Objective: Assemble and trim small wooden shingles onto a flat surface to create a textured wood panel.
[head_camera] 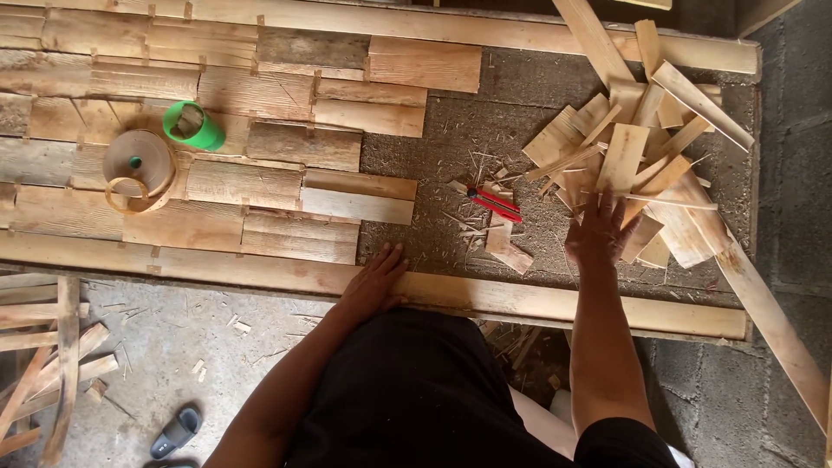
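My left hand (374, 282) rests flat, fingers spread, on the near rail of a long wooden frame (520, 299). My right hand (598, 230) reaches out with open fingers to the near edge of a loose pile of thin wood pieces (637, 160), touching or just above them; it holds nothing. Inside the frame, rows of flat wood pieces (217, 165) cover the left half of a rough board. Red-handled pliers (496, 204) lie between the laid pieces and the pile, among splinters.
A green cup (192, 126) and a roll of tan banding (137, 165) stand on the laid wood. A long plank (771, 321) leans at the right. Scrap slats (52, 364) and a dark sandal (176, 432) lie on the concrete floor at left.
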